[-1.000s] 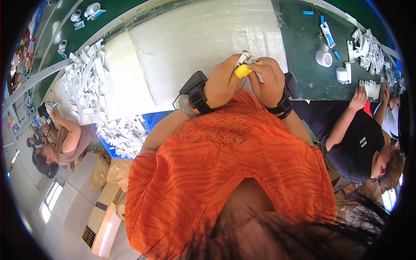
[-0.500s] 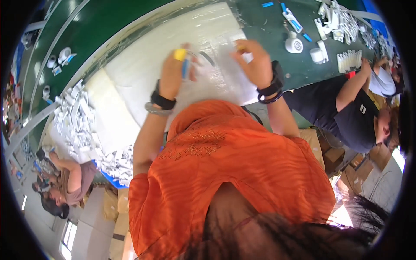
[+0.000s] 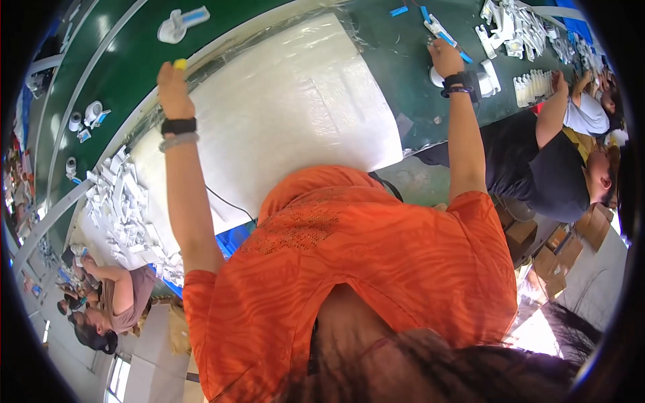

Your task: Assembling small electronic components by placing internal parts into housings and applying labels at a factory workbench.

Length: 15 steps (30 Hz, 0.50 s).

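Observation:
My left hand (image 3: 176, 93) reaches over the far left edge of the work surface, holding nothing, its fingers apart. A yellow cover is on one of its fingertips. Beyond it, on the green belt, lies a white device with a round head and a blue strip (image 3: 176, 28), apart from the hand. My right hand (image 3: 446, 59) is stretched to the far right, fingers curled over a white round-headed device (image 3: 436, 77) that it partly hides. Just beyond those fingers lies a narrow white part with a blue strip (image 3: 438, 29).
A white padded sheet (image 3: 269, 101) under clear film covers the bench before me. Piles of white plastic parts lie at left (image 3: 121, 201) and far right (image 3: 517, 30). A row of white pieces (image 3: 533, 87) stands near a co-worker in black (image 3: 537, 158). Another co-worker (image 3: 121, 295) sits at left.
Both hands have moved apart from over the white sheet, the left to the far left and the right to the far right. A white round-headed device now lies on the belt beyond my left hand.

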{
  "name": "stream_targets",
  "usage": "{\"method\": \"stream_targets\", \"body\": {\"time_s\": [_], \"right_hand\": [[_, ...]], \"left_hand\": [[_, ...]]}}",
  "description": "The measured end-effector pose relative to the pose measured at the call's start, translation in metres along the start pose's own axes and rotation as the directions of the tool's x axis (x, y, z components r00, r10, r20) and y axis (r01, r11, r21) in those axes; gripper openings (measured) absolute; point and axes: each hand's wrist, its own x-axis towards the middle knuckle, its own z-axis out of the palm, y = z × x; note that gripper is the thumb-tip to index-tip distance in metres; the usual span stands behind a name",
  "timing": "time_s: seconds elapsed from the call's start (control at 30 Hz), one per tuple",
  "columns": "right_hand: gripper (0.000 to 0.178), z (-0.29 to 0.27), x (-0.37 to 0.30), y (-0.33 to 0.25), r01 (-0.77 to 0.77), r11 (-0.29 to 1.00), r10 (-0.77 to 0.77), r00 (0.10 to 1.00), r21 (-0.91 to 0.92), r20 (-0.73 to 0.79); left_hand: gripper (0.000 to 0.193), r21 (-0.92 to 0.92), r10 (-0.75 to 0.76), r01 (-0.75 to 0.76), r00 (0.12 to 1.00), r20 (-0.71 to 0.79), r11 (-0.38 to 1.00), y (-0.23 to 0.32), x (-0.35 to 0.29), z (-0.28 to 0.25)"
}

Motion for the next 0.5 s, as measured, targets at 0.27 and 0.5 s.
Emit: {"method": "stream_targets", "body": {"time_s": [0.27, 0.5], "right_hand": [[0.015, -0.058, -0.086, -0.113, -0.115, 0.416, -0.264, 0.934, 0.902, 0.24], [0.018, -0.098, -0.157, -0.221, -0.305, 0.238, -0.704, 0.6, 0.922, 0.38]], "left_hand": [[0.047, -0.172, 0.085, 0.006, 0.853, 0.514, 0.985, 0.065, -0.136, 0.08], [0.064, -0.286, 0.345, -0.211, 0.734, 0.585, 0.935, 0.115, -0.173, 0.093]]}}
